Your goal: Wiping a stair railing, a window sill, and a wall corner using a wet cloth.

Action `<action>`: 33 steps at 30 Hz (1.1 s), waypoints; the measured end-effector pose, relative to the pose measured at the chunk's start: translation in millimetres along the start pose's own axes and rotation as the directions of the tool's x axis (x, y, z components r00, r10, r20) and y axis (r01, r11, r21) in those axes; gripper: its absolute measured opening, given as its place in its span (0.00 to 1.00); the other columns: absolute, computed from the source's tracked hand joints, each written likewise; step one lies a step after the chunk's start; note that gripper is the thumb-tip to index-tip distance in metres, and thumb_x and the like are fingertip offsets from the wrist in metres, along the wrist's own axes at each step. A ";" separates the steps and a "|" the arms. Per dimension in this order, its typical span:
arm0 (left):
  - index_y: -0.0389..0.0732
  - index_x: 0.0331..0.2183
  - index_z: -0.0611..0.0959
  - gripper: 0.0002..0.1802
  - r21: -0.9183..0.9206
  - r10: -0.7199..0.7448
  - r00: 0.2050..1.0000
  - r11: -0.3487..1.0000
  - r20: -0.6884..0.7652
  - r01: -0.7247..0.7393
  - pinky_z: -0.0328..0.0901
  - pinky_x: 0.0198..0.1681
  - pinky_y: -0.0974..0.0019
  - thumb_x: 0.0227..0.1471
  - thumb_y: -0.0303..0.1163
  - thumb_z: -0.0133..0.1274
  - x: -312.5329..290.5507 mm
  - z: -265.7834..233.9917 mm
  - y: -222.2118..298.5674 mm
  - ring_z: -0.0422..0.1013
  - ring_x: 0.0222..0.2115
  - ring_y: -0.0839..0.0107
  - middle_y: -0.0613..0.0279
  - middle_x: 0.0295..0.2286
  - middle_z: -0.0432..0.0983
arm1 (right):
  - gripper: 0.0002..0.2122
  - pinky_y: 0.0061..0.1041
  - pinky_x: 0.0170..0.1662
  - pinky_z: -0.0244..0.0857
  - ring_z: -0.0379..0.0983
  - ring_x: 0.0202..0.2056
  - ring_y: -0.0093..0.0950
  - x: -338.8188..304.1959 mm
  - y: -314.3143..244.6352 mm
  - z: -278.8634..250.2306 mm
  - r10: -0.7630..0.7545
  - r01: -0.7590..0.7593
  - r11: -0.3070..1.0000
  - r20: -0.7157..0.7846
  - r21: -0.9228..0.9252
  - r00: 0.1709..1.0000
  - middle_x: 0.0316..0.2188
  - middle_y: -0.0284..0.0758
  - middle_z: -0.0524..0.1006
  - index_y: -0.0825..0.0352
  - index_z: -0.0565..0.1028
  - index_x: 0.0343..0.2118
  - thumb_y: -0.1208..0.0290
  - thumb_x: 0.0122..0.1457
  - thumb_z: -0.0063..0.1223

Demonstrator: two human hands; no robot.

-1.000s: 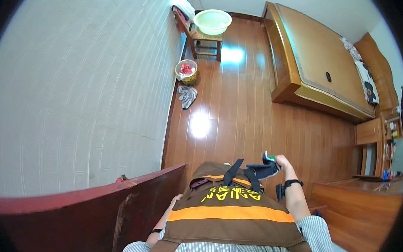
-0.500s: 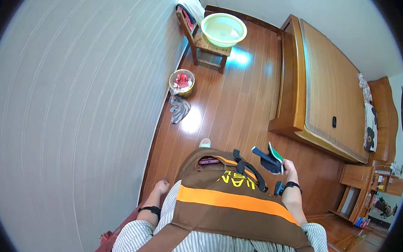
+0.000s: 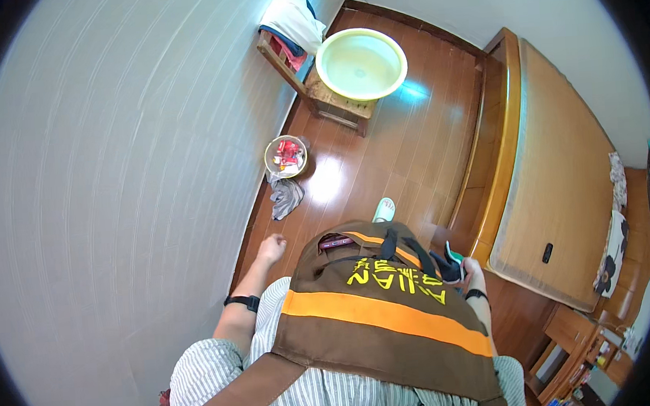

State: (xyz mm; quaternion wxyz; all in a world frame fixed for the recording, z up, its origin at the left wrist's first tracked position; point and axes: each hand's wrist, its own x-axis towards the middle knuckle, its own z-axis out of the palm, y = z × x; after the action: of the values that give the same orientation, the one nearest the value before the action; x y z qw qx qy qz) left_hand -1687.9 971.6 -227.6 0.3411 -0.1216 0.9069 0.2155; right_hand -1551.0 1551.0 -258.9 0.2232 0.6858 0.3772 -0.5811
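Note:
My left hand (image 3: 272,249) hangs beside the wall with its fingers curled in, and nothing shows in it. On the other side, my right hand (image 3: 474,275) grips a dark cloth-like piece with a green and white edge (image 3: 451,264); its exact kind is unclear and the apron hides part of it. Between my arms hangs a brown apron (image 3: 375,293) with an orange band and yellow lettering. A purplish flat object (image 3: 336,243) peeks out of the apron's pocket. One light-coloured slipper (image 3: 385,210) shows on my foot beyond the apron.
Ahead, a wooden chair (image 3: 317,92) bears a pale green basin (image 3: 362,65) and clothes (image 3: 291,20). A waste bin (image 3: 286,158) stands by the wall near a grey cloth or bag (image 3: 286,199). A bed (image 3: 554,174) lies right, with a wooden desk (image 3: 568,326) nearer.
I have moved forward, closer to the chair, bin and bed. My left hand has swung ahead, and the dark piece in my right hand is now partly behind the apron.

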 end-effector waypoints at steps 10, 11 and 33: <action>0.39 0.44 0.74 0.23 -0.089 -0.131 0.970 0.984 0.204 0.152 0.62 0.48 0.60 0.49 0.42 0.48 35.3 1.9 90.7 0.69 0.43 0.59 0.50 0.39 0.74 | 0.11 0.34 0.21 0.68 0.72 0.19 0.34 -53.6 -300.0 213.6 -0.335 0.598 0.694 0.557 -0.400 0.760 0.23 0.42 0.74 0.74 0.72 0.31 0.78 0.47 0.36; 0.39 0.44 0.75 0.22 -0.052 -0.157 0.960 0.983 0.232 0.173 0.62 0.47 0.60 0.49 0.42 0.48 46.5 -4.4 97.4 0.69 0.43 0.58 0.49 0.39 0.74 | 0.12 0.31 0.23 0.68 0.73 0.21 0.31 -57.2 -325.7 235.1 -0.403 0.661 0.630 0.557 -0.407 0.726 0.25 0.41 0.74 0.74 0.72 0.33 0.79 0.47 0.36; 0.42 0.44 0.74 0.21 -0.174 0.126 0.940 0.982 0.316 -0.073 0.61 0.48 0.57 0.44 0.29 0.43 450.6 -76.4 397.9 0.66 0.45 0.55 0.46 0.40 0.70 | 0.32 0.41 0.53 0.55 0.58 0.51 0.51 150.1 -484.5 562.2 -0.546 0.594 -0.445 0.729 -0.670 0.413 0.55 0.50 0.57 0.48 0.52 0.59 0.64 0.50 0.53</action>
State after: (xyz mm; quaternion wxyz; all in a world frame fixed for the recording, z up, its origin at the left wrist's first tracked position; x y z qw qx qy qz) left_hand -2209.9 1251.5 -356.0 0.4639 -0.0651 0.8229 0.3216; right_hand -2274.7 1469.6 -466.2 0.2591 0.0000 0.9466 -0.1919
